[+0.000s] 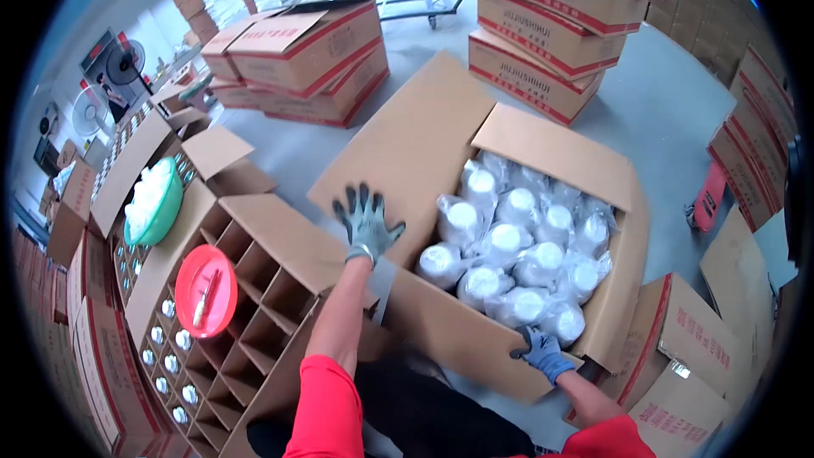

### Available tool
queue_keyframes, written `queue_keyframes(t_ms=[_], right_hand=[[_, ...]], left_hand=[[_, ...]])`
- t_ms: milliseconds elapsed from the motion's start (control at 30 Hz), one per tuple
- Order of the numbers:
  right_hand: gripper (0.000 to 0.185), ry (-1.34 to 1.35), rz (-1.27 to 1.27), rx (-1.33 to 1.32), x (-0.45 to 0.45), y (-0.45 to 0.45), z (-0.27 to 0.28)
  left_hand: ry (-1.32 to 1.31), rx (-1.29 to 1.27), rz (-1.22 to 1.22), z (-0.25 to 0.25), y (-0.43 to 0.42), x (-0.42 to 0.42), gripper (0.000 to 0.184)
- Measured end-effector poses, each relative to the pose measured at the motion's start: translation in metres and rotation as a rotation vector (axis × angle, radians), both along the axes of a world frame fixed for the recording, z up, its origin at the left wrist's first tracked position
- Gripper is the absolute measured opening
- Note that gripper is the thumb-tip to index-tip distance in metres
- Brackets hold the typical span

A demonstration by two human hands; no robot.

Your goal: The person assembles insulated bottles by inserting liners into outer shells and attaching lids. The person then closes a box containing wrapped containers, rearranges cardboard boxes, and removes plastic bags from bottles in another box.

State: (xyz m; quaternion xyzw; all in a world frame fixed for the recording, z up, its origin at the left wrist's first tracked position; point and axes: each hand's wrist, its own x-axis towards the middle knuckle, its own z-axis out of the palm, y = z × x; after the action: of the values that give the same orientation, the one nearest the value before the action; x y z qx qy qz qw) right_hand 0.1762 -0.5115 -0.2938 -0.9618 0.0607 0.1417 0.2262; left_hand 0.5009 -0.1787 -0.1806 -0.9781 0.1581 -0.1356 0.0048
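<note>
My left hand point(370, 225), in a grey-green glove, is spread flat over a large raised flap of an open cardboard box point(411, 153). In a blue glove, my right hand point(544, 354) is at the near flap by the box's front right corner, its fingers bent over the flap's edge. Inside the box stand several plastic-wrapped bottles with white tops point(504, 242). To the left is a box with cardboard dividers point(275, 293), partly filled with silver-capped bottles point(171, 364). A red bowl point(222, 305) holding a small tool point(206, 298) rests on those dividers.
A green basin point(167, 212) with white items sits at the left. Closed cartons point(538, 76) are stacked behind the box, with more cartons point(309, 51) at the back left. A cart point(432, 8) stands beyond. A person point(113, 100) is far off at the left.
</note>
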Motion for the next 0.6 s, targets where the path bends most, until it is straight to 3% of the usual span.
queue_keyframes(t_ms=[167,267,367,467,500,600], right_hand=[[0.051,-0.022,0.004,-0.037,0.003,0.009,-0.018],[0.047,-0.162,-0.004,-0.157,0.0,0.01,-0.021],[0.043,-0.168,-0.044,-0.224,0.01,0.014,-0.014],[0.03,-0.2,-0.111,-0.24,0.037,-0.006,-0.033],[0.028,-0.218,-0.094,-0.22,0.038,-0.011,-0.035],[0.029,-0.167,-0.05,-0.279,0.045,-0.02,-0.024]], left_hand=[[0.335,-0.076,0.307,-0.047,-0.047,-0.027,0.094],[0.653,-0.444,0.297,-0.134,-0.039,0.002,0.079],[0.936,-0.422,0.07,-0.156,-0.022,0.03,0.052],[0.791,-0.231,-0.01,-0.155,-0.02,0.024,0.037],[0.8,-0.302,-0.011,-0.133,-0.02,0.013,0.038],[0.808,-0.277,0.015,-0.129,-0.01,-0.007,0.038]])
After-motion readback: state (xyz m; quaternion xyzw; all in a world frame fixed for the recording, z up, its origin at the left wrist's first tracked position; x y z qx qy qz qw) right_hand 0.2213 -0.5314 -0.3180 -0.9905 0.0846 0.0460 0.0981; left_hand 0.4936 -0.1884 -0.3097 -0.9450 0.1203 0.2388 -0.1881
